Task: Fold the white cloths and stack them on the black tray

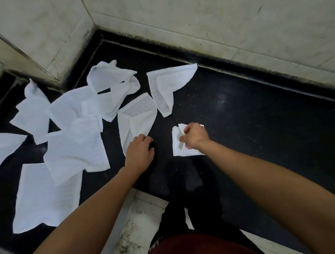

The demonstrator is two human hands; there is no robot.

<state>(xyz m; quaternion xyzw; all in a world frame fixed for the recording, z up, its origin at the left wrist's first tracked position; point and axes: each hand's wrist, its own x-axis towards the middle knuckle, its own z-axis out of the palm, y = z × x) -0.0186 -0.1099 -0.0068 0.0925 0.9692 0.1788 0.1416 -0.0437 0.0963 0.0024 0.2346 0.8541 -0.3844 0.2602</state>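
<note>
**Black worktop in a tiled corner, both hands down among white cloths**

Pale tiled walls [197, 21] are meeting at a corner behind a black stone worktop [257, 114], and a person is leaning over it with both bare forearms reaching forward.

The left grip [139, 152] is lying knuckles up, its fingers curling over the near corner of a half-folded cloth [136, 120]. Whether it is actually pinching the fabric I cannot tell, as the fingertips are hiding underneath.

The right grip [194, 138] is bunching into a loose fist on top of a small folded cloth [176, 143], with thumb and fingers pinching its layered edges. That square is sitting on the worktop to the right of the left hand, apart from everything else.

One more cloth [169, 85] is lying doubled over just beyond the half-folded one. The remaining loose cloths [76, 149] are overlapping in a heap on the left, about seven of them, though the overlaps are making the count uncertain. That is giving roughly ten in all, one of them fully folded.
</note>
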